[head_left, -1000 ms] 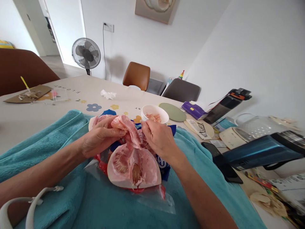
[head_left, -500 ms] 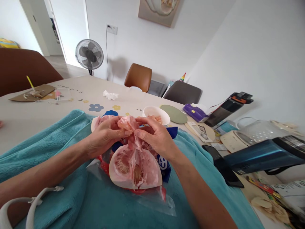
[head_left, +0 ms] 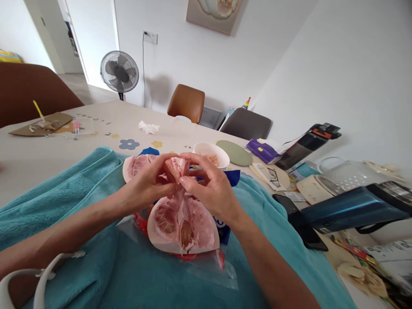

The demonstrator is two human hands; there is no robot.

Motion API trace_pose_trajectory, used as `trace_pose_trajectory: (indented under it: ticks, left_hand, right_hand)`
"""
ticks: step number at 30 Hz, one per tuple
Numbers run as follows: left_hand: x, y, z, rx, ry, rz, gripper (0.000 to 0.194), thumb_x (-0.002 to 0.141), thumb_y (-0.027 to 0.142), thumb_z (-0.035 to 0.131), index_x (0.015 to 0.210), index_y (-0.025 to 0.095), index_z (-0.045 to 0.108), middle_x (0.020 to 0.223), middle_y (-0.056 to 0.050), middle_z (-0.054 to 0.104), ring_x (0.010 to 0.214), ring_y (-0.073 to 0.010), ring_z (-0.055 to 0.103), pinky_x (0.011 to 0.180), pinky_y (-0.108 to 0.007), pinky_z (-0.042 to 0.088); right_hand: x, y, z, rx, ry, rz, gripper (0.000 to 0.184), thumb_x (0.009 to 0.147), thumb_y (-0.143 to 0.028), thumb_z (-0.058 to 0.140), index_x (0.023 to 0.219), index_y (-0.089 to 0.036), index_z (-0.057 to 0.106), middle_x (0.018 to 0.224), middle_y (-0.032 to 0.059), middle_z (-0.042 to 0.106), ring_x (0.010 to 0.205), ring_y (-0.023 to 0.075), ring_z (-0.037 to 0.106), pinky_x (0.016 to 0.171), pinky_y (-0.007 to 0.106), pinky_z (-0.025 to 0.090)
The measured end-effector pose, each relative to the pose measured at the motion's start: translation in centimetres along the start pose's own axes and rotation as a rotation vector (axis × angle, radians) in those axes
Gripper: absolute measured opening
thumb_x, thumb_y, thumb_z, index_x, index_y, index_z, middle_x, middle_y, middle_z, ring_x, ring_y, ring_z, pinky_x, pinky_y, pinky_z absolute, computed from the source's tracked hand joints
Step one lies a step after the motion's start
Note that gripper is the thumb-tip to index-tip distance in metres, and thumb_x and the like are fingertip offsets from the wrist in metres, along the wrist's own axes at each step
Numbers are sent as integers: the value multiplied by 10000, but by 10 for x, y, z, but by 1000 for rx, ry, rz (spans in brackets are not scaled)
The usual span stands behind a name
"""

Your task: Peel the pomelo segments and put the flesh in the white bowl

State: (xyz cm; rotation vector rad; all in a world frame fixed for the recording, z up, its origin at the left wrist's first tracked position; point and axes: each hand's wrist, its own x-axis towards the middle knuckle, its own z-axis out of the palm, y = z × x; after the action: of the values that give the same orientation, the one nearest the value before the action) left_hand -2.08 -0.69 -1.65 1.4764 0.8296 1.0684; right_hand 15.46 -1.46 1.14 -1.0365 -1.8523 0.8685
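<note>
Between my two hands is a pinkish pomelo segment (head_left: 177, 168), its pale membrane partly loose. My left hand (head_left: 149, 180) grips it from the left with thumb and fingers. From the right, my right hand (head_left: 209, 182) pinches the same segment, thumb pressed at its middle. Just below lies a hollowed pomelo rind (head_left: 199, 225), cut side up, with pale pith inside. It rests on a plastic bag (head_left: 222, 277) with red and blue print. Behind my left hand sits another pomelo piece (head_left: 130, 167), partly covered. A white bowl (head_left: 222, 151) holding peeled pink flesh stands behind my right hand.
A teal blanket (head_left: 144, 274) lies under the fruit. On the right are a phone (head_left: 299, 223), a blue bottle (head_left: 350, 206), glasses (head_left: 274, 177), a purple tissue pack (head_left: 262, 150) and a green mat (head_left: 234, 152). Crumpled tissue (head_left: 148, 127) lies farther back on the table.
My right hand has moved from beside the bowl leftward onto the segment and now pinches it along with my left hand. The segment has been turned more upright.
</note>
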Motion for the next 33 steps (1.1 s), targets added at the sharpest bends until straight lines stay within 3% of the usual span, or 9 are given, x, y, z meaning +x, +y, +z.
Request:
trace_pose_trajectory:
  ticks: [5,10,14,19,27,31,33]
  left_hand:
    - [-2,-5,1,166,9,116,486,772,224,707,1213,232,502,914,-9,664,801,-169,641,676,-263,518]
    - [-5,-4,2,205,-48,95,487,797,245,681,1252,247,506,910,-10,674,809,-172,642,695,-261,513]
    - [-6,-1,3,226,-94,120,471,790,204,671,1238,248,530,906,-8,685,789,-171,649,684,-249,508]
    - [-9,-3,6,265,-8,170,496,743,152,695,1212,250,565,941,-11,691,802,-176,644,713,-251,505]
    - [-11,-4,10,299,7,176,470,814,226,653,1261,242,509,991,-19,678,876,-177,639,766,-269,512]
    - [-10,-4,10,277,40,154,474,785,207,679,1239,248,548,979,-18,672,931,-197,627,776,-279,501]
    - [-9,-3,10,235,54,141,479,757,182,699,1212,254,568,932,-7,668,859,-183,627,719,-266,499]
  right_hand:
    - [-1,-5,-7,39,-59,20,258,831,-295,633,1086,-258,612,1074,3,632,937,152,647,781,297,545]
    - [-1,-6,-12,37,-114,-3,195,795,-178,569,980,-237,583,995,-17,623,849,118,627,761,274,528]
    - [-4,-3,-6,-133,-49,-91,219,721,-135,540,919,-229,529,881,-23,578,731,108,567,685,262,501]
    - [-6,0,2,-343,50,-229,155,721,-131,505,841,-225,476,808,-20,539,677,109,511,643,256,456]
    - [-3,3,1,-269,66,-224,81,793,-145,459,780,-221,434,761,-25,509,622,97,448,599,248,404]
    - [-2,9,8,-196,134,-164,80,796,-144,450,800,-224,445,831,1,570,681,113,500,627,257,432]
    - [-1,12,13,-162,191,-138,55,808,-172,462,821,-225,464,852,10,583,742,131,542,655,267,450]
